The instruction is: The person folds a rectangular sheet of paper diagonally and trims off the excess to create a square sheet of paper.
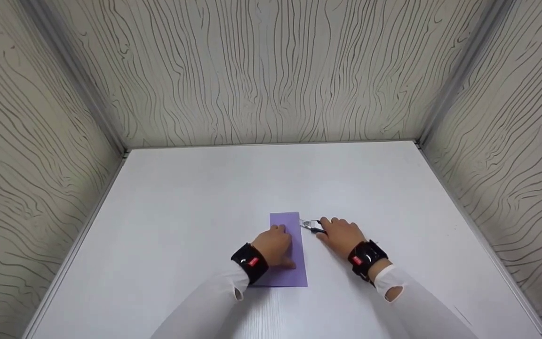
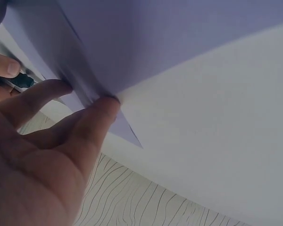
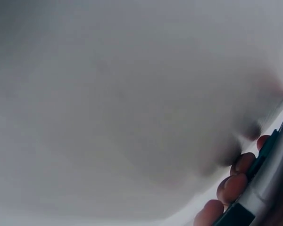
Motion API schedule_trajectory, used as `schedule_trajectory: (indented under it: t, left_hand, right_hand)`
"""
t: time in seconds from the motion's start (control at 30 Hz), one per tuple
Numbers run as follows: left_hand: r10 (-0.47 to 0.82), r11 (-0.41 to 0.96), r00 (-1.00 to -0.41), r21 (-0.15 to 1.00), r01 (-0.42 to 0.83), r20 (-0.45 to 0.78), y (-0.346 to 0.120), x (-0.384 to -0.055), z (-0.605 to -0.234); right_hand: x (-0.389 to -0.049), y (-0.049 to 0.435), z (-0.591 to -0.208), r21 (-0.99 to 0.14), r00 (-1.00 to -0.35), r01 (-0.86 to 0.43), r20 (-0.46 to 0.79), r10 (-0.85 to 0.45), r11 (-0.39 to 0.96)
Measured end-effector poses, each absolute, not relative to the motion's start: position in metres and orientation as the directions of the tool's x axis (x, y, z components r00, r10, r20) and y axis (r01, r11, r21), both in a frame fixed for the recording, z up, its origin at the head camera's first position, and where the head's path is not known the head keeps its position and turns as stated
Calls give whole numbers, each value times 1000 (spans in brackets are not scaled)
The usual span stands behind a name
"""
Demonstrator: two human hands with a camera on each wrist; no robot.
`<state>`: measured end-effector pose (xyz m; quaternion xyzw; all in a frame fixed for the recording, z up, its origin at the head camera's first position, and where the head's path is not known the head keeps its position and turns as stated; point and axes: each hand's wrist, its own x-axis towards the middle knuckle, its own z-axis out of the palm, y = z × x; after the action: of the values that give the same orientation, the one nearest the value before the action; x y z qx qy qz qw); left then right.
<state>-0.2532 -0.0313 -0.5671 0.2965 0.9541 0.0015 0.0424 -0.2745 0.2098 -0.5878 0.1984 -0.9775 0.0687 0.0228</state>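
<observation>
A purple sheet of paper [image 1: 297,278] lies on the white table in front of me, with its long edge toward the right. My left hand [image 1: 273,246] rests on the sheet, thumb spread away from the fingers. In the left wrist view, fingertips [image 2: 108,103] press on the purple paper, which shows a crease or overlapping layer. My right hand [image 1: 343,237] grips a plier-style hole punch [image 1: 307,224] with dark handles, its silver head right at the paper's upper right edge. Up close, its grey handle [image 3: 271,181] lies across the curled fingers [image 3: 235,188].
The white tabletop [image 1: 195,188] stretches around the paper. Wood-patterned panels [image 1: 252,70] enclose the table at the back and both sides, with grey corner posts [image 1: 78,80] between them.
</observation>
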Motion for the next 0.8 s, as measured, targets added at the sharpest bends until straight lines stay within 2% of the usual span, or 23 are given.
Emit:
schedule_trajectory:
  t: [0.8]
  left_hand:
    - [577,816,-814,43,576,-69,-32,-256,-570]
  right_hand:
    - [-278,209,-587,-142,-921,-388,87,-379,911]
